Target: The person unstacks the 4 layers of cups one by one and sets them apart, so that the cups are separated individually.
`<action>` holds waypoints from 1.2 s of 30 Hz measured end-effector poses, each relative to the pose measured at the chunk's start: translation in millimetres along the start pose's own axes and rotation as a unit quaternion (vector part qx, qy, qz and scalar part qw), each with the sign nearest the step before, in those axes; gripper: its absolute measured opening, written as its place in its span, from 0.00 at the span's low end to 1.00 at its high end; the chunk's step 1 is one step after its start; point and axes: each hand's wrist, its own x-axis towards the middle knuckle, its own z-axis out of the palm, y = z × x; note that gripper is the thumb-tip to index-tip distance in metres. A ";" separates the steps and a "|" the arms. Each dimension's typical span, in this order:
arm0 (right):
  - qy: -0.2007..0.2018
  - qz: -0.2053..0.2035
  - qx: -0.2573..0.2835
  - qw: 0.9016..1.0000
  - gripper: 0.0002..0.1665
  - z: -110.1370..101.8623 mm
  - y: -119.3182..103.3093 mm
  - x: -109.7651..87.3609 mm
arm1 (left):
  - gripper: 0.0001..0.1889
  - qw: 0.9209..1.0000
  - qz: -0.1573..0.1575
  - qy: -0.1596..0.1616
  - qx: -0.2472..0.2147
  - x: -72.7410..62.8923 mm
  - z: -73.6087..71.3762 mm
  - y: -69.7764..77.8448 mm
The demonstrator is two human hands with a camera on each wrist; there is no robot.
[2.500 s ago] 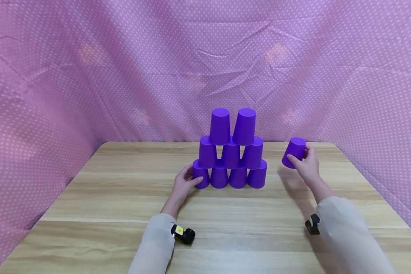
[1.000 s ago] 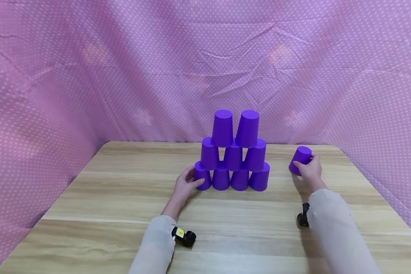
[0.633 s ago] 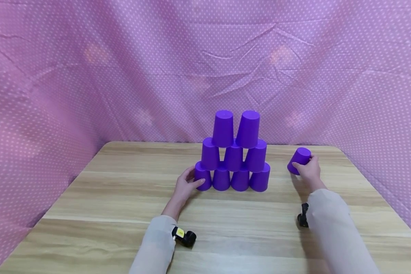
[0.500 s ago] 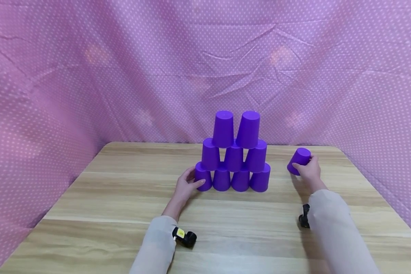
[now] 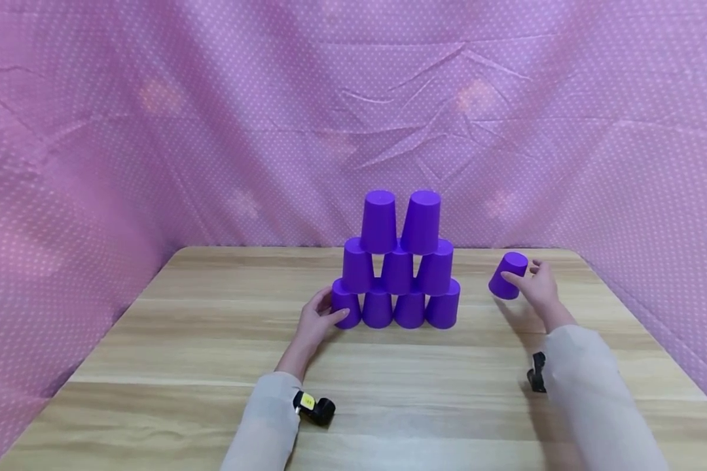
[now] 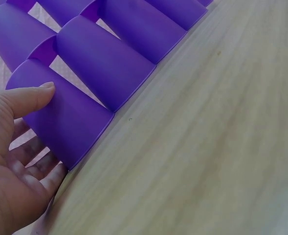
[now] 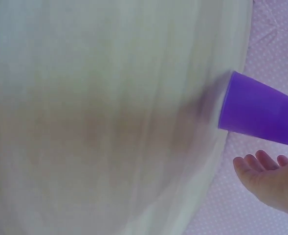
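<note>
While curling left hand (image 5: 313,325) round lower left cup (image 5: 347,299) of purple cup pyramid (image 5: 397,271), thumb across front and fingers behind, holds right hand (image 5: 539,290) at lone cup (image 5: 499,285), fingers apart and clear of its side, thumb over its near face. Shows pyramid mouth-down in rows of four, three and two, toward far edge of wooden table (image 5: 400,405), and lone cup mouth-down well to its right, toward same edge. Leaves a broad gap between pyramid and lone cup, with a wide stretch of tabletop to left and another in front, between left sleeve (image 5: 265,418) and right sleeve (image 5: 601,399). Faces pink dotted cloth (image 5: 271,98) behind far edge. From overhead, loses most left fingers behind lower left cup and both sleeves at bottom of frame. In left wrist view, cuts off pyramid at top; in right wrist view, cuts off lone cup at right, with thumb almost wholly out of frame. Cannot tell firmness of right thumb's touch, nor full contact of lone cup's rim with wood.
</note>
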 end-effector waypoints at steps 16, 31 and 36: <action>-0.037 -0.076 -0.002 0.996 0.56 -25.6 -42.8 -0.1 | 0.29 1.000 0.003 0.007 0.004 -0.4 -2.8 0.0; -0.033 -0.123 0.033 0.991 0.49 -30.3 -92.2 -13.8 | 0.29 1.000 0.006 0.007 -0.001 -0.8 -0.2 0.3; -0.032 -0.143 0.063 0.987 0.45 -27.8 -111.3 -17.9 | 0.30 1.000 0.000 -0.005 -0.014 1.3 1.1 3.0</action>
